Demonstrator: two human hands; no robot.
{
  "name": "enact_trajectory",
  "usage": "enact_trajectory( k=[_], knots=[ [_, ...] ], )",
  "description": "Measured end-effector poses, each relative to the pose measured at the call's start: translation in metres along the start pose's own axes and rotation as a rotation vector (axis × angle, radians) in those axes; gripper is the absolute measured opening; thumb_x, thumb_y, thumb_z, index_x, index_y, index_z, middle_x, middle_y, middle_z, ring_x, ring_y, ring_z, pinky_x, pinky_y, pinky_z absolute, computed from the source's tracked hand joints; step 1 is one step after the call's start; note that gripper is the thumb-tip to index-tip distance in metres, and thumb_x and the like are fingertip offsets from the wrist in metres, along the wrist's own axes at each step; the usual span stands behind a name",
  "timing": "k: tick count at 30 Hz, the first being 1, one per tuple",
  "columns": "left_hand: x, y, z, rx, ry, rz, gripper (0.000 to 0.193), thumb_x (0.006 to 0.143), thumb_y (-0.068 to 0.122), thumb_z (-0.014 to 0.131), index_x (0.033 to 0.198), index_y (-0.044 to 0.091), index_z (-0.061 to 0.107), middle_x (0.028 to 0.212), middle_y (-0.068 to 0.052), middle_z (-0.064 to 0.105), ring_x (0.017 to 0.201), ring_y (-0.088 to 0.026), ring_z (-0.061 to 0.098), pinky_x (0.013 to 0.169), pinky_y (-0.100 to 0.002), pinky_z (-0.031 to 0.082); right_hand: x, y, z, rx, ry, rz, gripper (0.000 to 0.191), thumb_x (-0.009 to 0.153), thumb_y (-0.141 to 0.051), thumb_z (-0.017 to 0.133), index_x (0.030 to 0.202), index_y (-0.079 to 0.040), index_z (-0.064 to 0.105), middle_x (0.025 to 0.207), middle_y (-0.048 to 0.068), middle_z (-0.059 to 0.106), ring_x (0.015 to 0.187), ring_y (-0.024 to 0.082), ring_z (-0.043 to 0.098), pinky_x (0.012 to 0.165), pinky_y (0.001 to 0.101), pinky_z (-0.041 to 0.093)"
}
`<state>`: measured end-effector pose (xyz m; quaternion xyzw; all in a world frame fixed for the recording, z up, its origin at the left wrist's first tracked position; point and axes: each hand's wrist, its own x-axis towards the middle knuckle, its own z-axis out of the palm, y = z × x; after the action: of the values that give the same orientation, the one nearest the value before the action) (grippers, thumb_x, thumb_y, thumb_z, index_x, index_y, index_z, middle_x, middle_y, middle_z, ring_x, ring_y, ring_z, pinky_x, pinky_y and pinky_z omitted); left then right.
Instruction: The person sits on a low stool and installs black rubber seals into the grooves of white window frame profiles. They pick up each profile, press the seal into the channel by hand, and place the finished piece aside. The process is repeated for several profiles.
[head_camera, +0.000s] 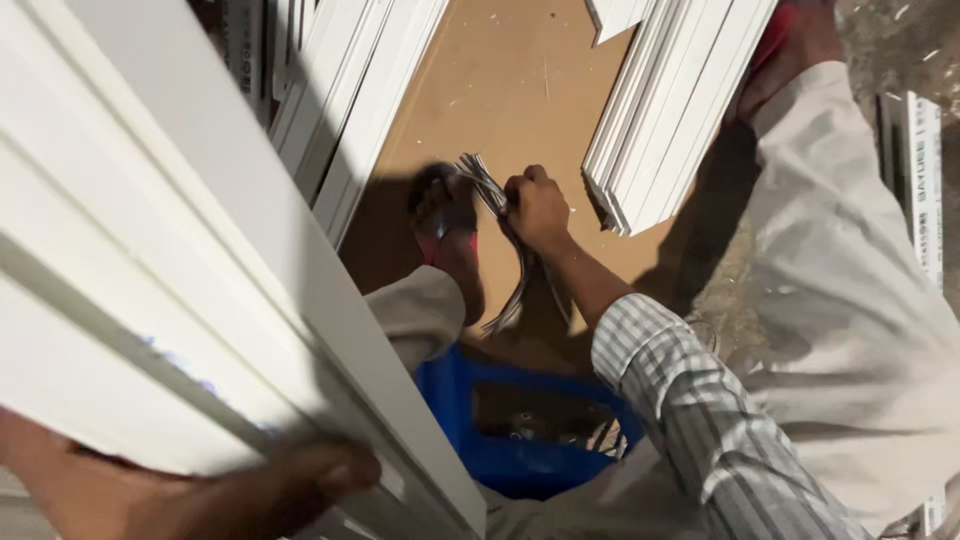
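My right hand (536, 208) reaches down to the brown board floor (510, 80) and is closed around a bundle of thin grey metal strips (500, 215) that lies beside my sandalled foot (447, 225). My left hand (300, 480) grips the lower edge of a long white ribbed panel (140, 260) that fills the left of the view and leans across it. My right sleeve is a grey checked shirt.
A blue plastic crate (520, 460) with small metal parts sits below my knees. Stacks of white profiles lie at the top centre (340, 70) and top right (670, 110). My other leg in pale trousers (850, 300) stretches along the right.
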<state>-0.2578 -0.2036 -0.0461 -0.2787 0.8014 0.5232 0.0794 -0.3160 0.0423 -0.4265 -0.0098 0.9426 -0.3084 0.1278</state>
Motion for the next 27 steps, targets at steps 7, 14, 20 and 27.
enact_trajectory(
  k=[7, 14, 20, 27],
  knots=[
    [-0.004, 0.013, 0.012, -0.012, 0.009, -0.015, 0.085, 0.069, 0.009, 0.085, 0.137, -0.007, 0.037, 0.121, -0.022, 0.062, 0.113, -0.031, 0.07, 0.094, -0.043, 0.058, -0.003, 0.005, -0.011, 0.143, -0.019, -0.028, 0.019, 0.076, -0.009, 0.075, 0.094, -0.006, 0.071, 0.098, 0.017, 0.066, 0.09, 0.041, 0.066, 0.077, 0.0497, 0.053],
    [0.0, 0.032, 0.006, -0.189, 0.001, 0.058, 0.075, 0.066, 0.007, 0.085, 0.13, -0.004, 0.048, 0.115, -0.019, 0.067, 0.102, -0.027, 0.074, 0.085, -0.041, 0.062, -0.02, -0.006, -0.033, 0.475, -0.107, 0.235, 0.015, 0.081, -0.01, 0.08, 0.084, -0.001, 0.068, 0.08, 0.014, 0.074, 0.077, 0.027, 0.075, 0.068, 0.0374, 0.058],
    [-0.001, 0.033, -0.001, -0.509, -0.266, 0.23, 0.061, 0.069, 0.001, 0.086, 0.125, -0.011, 0.063, 0.11, -0.019, 0.073, 0.096, -0.024, 0.075, 0.089, -0.035, 0.063, -0.044, -0.051, -0.107, 1.063, -0.164, 0.414, 0.018, 0.088, -0.009, 0.076, 0.09, 0.002, 0.062, 0.08, 0.012, 0.074, 0.067, 0.02, 0.076, 0.062, 0.0363, 0.062],
    [-0.026, 0.029, -0.012, -0.484, -0.359, 0.288, 0.065, 0.063, 0.011, 0.089, 0.122, -0.004, 0.065, 0.102, -0.014, 0.075, 0.092, -0.023, 0.076, 0.083, -0.036, 0.063, -0.124, -0.11, -0.2, 1.17, -0.011, 0.201, 0.018, 0.089, -0.009, 0.074, 0.102, 0.001, 0.066, 0.085, 0.014, 0.076, 0.067, 0.019, 0.073, 0.062, 0.0342, 0.061]
  ],
)
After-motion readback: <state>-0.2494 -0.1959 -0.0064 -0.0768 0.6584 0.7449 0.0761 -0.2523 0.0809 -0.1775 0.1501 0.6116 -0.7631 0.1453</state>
